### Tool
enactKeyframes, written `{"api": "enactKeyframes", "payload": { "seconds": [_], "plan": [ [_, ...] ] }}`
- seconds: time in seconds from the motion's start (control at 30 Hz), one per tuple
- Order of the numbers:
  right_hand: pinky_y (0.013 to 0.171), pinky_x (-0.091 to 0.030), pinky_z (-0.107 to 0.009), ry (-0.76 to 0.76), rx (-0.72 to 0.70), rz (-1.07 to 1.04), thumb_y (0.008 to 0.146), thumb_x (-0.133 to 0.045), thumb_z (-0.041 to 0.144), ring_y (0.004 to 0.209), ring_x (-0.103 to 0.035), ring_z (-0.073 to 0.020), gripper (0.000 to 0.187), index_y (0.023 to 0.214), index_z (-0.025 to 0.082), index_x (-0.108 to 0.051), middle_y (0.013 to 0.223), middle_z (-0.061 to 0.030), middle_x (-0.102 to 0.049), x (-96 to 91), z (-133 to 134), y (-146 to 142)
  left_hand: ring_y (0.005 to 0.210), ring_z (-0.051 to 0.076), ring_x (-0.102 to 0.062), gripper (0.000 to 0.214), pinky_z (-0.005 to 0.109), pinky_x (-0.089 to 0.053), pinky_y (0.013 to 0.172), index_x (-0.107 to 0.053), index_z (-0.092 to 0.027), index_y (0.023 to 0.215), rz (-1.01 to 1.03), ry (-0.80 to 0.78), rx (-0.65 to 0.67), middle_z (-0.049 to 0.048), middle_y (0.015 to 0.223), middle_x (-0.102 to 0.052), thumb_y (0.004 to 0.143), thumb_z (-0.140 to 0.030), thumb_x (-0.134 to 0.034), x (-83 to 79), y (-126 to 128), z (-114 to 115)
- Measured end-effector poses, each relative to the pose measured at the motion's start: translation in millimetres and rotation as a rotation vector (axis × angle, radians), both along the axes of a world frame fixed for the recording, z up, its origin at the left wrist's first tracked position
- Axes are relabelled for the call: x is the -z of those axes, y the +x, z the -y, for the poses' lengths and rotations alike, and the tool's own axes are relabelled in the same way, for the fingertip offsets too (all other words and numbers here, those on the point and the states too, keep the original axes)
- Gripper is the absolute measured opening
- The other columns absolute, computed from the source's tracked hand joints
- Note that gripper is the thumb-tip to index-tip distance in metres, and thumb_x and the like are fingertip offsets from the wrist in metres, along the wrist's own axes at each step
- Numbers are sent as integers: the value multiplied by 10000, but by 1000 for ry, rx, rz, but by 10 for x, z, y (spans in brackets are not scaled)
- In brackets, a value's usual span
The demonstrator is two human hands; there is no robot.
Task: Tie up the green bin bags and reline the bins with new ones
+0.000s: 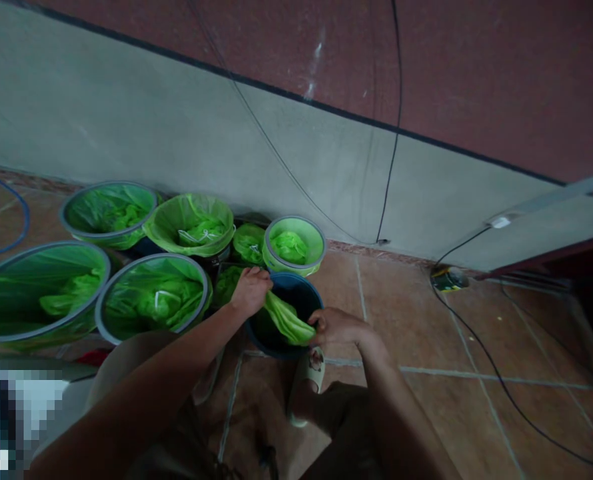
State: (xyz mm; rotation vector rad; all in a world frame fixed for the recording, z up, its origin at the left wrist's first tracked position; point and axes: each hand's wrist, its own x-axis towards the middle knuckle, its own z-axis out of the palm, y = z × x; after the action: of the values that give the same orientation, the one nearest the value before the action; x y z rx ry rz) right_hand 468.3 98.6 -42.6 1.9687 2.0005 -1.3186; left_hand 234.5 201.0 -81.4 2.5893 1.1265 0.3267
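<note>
Both sets of fingers are clamped on one green bag. The left hand has its fingers curled tight round the bag's far end, above the far-left rim of the blue bucket. The right hand pinches the near end at the rim closest to the person's knees. The bag hangs bunched between them, across the bucket's mouth and partly down inside it. With film this thin, I judge the grip works best on the bag's open edge rather than on a fistful of its body, with the hands drawn apart evenly so it spreads without tearing. Five more buckets stand just behind and to the left, the small one nearest, each with a green liner folded over its rim. All stand on the tiled floor by the wall, and cables trail off to the right.
</note>
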Motion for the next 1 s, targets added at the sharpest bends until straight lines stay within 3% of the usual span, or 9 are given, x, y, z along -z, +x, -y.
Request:
{"api": "enactKeyframes", "payload": {
  "seconds": [0.13,0.3,0.33,0.47,0.57,0.67,0.8,0.9,1.0],
  "plan": [
    [699,-456,-266,207,270,-206,679,-755,483,808,-615,-157,695,1272,178,-558,994,-71,-670,109,-15,-157,951,209,-571,269,383,-445,912,-693,-202,828,33,46,89,61,1019,-653,793,-63,-466,-25,90,32],
    [674,-426,-248,353,294,-171,791,-616,233,682,-580,-128,84,822,172,-664,751,-15,-660,348,-125,-523,1084,164,-584,315,306,-461,991,-666,-196,1014,216,8,126,60,1183,-606,828,-82,-439,-9,236,142],
    [658,-419,-242,361,318,-151,785,-587,189,661,-571,-125,78,740,173,-648,710,-9,-651,376,-136,-551,1132,162,-568,333,300,-453,1009,-640,-200,1091,234,-16,108,62,1239,-579,841,-106,-442,-14,246,158],
    [581,-436,-228,310,576,-372,787,-548,248,594,-567,-120,123,734,177,-633,672,4,-650,429,-144,-524,1320,235,-434,645,358,-392,1083,-379,-203,1409,153,-93,-77,116,1458,-388,792,-192,-564,-50,215,181],
    [544,-472,-242,245,778,-590,769,-567,362,565,-579,-128,195,765,175,-621,665,3,-648,402,-146,-473,1333,326,-409,812,441,-374,1068,-257,-171,1467,-10,-184,-306,193,1482,-335,735,-188,-607,-67,177,165],
    [518,-465,-239,215,828,-660,713,-614,407,547,-574,-126,241,771,174,-615,650,5,-644,315,-147,-428,1253,336,-500,808,431,-431,982,-218,-153,1481,-128,-334,-429,229,1427,-396,763,-235,-580,-52,158,144],
    [528,-444,-235,202,775,-709,665,-649,408,543,-555,-116,269,780,166,-627,655,7,-643,164,-120,-307,1130,311,-605,704,371,-475,898,-329,-81,1433,-246,-472,-430,246,1279,-554,813,-344,-536,16,129,119],
    [551,-433,-232,219,724,-709,675,-650,397,559,-547,-111,253,768,162,-633,677,5,-651,60,-69,-141,1002,302,-664,408,344,-507,804,-626,-102,1143,-334,-511,-328,193,1054,-693,781,-277,-561,46,86,96],
    [576,-435,-231,165,600,-669,682,-650,365,577,-551,-110,226,767,156,-647,685,5,-659,-17,18,46,929,317,-679,206,363,-515,751,-705,-127,875,-367,-461,-316,173,927,-717,750,-158,-544,-1,45,53]
  ]
}}
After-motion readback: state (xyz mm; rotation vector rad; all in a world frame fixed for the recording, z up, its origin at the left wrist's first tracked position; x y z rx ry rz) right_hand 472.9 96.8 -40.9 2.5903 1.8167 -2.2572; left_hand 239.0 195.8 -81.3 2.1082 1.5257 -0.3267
